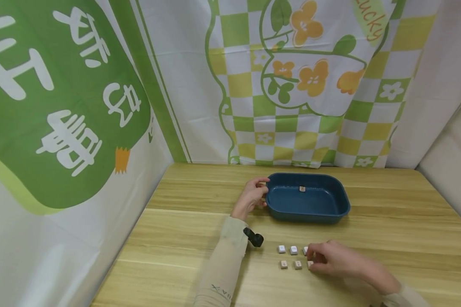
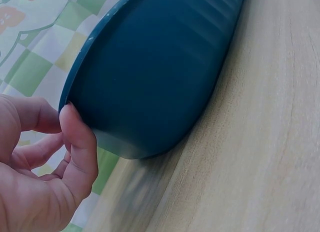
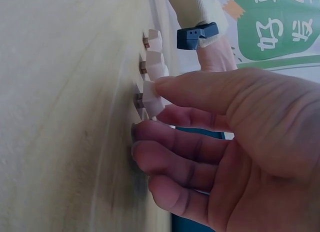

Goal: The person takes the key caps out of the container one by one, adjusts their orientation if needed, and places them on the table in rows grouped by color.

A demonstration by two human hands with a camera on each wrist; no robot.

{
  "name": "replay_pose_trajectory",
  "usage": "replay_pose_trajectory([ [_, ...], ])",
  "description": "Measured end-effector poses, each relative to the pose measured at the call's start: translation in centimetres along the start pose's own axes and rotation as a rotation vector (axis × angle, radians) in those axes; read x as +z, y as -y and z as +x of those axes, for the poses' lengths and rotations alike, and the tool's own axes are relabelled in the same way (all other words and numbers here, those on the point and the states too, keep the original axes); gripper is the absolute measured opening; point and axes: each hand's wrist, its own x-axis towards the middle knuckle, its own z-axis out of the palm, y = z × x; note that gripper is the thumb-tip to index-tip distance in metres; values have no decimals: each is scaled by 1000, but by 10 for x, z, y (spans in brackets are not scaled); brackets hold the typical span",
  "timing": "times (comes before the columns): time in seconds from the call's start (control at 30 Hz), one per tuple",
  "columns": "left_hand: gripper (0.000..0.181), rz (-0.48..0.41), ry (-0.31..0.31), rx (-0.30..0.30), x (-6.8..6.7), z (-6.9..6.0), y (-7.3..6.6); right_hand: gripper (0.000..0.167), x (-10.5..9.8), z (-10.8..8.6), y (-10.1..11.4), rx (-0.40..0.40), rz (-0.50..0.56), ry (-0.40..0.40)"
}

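Observation:
A dark blue rectangular basin [image 1: 307,217] stands on the table in the head view, with one small keycap [image 1: 302,189] inside. My left hand [image 1: 252,196] pinches its left rim; in the left wrist view the thumb [image 2: 80,137] presses the outer wall. In front of the basin sit two short rows of keycaps, white ones [image 1: 293,250] behind and beige ones [image 1: 297,265] nearer. My right hand [image 1: 336,259] is at the right end of the rows. Its thumb and index finger pinch the end beige keycap [image 3: 151,98], and partly cover the white keycap [image 1: 305,250] behind.
The wooden table [image 1: 169,247] extends around the basin and keycaps. Behind it hangs a green-and-yellow checked curtain [image 1: 288,128], and a green printed cloth [image 1: 80,170] hangs on the left. A black wrist camera [image 1: 255,237] is worn on the left sleeve.

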Motion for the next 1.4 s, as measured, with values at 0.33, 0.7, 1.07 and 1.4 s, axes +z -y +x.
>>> replay_pose_trajectory([
  [0.33, 41, 3, 2, 2, 0, 1, -1, 5, -14, 2, -1, -60, -46, -92],
  [0.7, 41, 7, -7, 15, -1, 0, -3, 9, -33, 12, 0, -49, -85, -200],
  [1.07, 39, 20, 6, 12, -2, 4, -2, 8, -45, 22, 0, -62, -151, -325],
  [1.4, 39, 6, -1, 4, -1, 4, 2, 8, -53, 29, 1, -79, -183, -421],
])
